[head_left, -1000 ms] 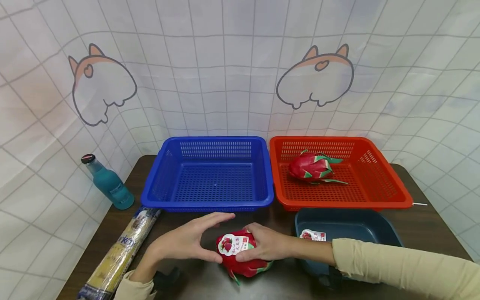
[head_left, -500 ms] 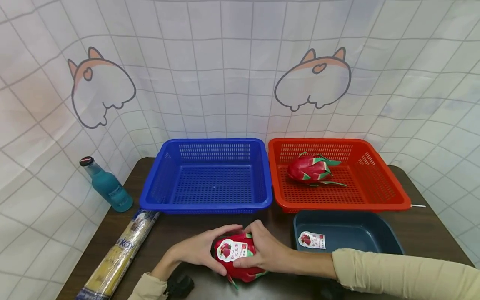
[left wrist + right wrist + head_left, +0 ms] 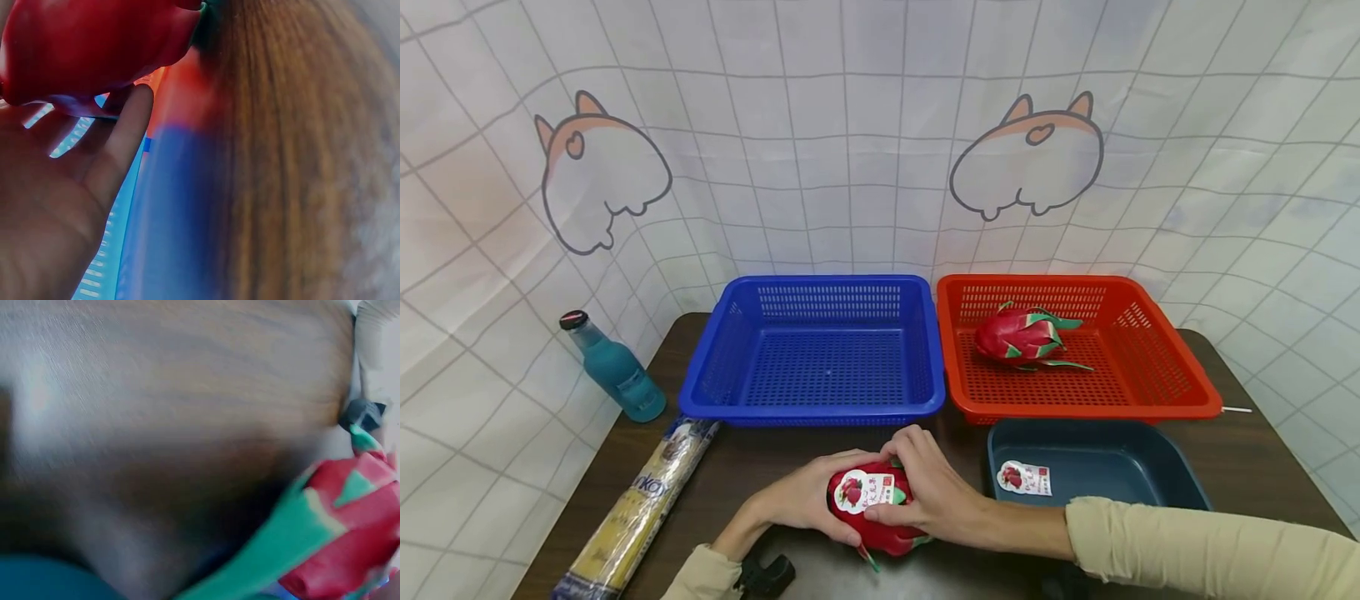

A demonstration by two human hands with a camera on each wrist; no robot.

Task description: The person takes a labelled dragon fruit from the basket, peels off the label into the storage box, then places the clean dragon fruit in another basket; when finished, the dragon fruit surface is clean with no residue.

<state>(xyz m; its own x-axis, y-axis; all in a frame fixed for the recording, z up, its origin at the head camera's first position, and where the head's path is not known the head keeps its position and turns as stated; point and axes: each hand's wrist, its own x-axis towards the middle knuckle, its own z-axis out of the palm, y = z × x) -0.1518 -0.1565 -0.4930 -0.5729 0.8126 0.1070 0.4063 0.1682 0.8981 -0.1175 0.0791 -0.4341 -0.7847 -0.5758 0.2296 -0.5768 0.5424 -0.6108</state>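
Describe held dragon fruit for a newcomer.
Find the blue basket on the table. In front of it, the left hand and right hand hold a red dragon fruit. Its visible white label distinguishes it from the other fruit in the red basket.

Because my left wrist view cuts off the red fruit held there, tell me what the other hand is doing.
Observer: In the head view, the right hand grips the dragon fruit too, across from the left hand.
Operator: Good. Check it for a label, since I see only bare red skin.
Observer: It has one: a white sticker with a fruit picture, on the side facing the head camera.
Operator: Now point out any other fruit like it.
Observer: A second dragon fruit lies in the red basket, toward that basket's left side in the head view.
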